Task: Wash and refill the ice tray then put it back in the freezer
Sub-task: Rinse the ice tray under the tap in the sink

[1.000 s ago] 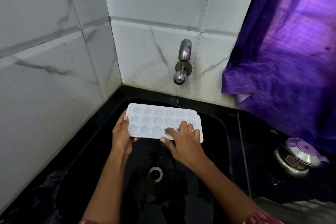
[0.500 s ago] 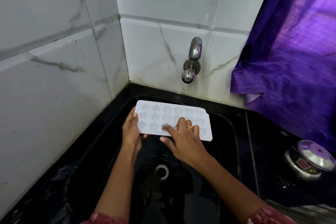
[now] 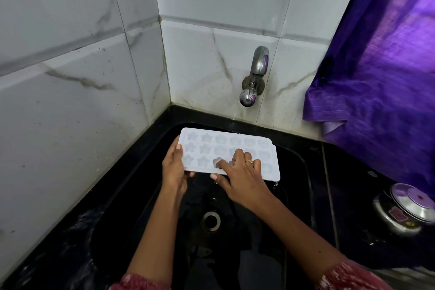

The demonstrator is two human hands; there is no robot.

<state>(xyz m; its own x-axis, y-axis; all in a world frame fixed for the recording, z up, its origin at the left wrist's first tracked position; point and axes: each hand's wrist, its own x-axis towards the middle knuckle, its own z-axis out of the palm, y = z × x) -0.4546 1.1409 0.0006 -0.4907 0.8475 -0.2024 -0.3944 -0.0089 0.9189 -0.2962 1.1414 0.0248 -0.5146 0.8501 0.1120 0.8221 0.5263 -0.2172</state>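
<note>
Corner sink (image 3: 146, 195), black, glossy, wet w/ round steel drain (image 3: 211, 221) at centre of basin. Walls: white marble-look tile w/ grey veins, grout lines stained near bottom. Chrome tap (image 3: 254, 77) on back wall, spout pointing down, above and a bit right of tray; no water seen running. Purple curtain (image 3: 376, 66), ribbed sheen, hangs at right, lower hem folded just above the black surface (image 3: 353, 195). Steel pressure cooker (image 3: 404, 209) w/ lid sits on surface far right, well apart from sink. Nothing between tap and tray. Ice tray (image 3: 226, 146): white/pale translucent plastic, flat rectangle, rounded corners, 3 rows of moulds, star shapes at left, flower-like shapes toward right; cavity side up, roughly level, held in air over basin, below tap. Can't tell if cavities hold water. Droplet-like glint at tray's near-right corner. Left hand (image 3: 175, 169) grips tray's left short edge, thumb on top, fingers curled under. Right hand (image 3: 242, 176) lies palm-down on tray's near-right part, fingers spread, index fingertip pressed into a near-row mould, thumb below near edge; gold ring on one finger. Both forearms reach in from bottom, patterned red sleeves (image 3: 348, 278) at frame edge.
</note>
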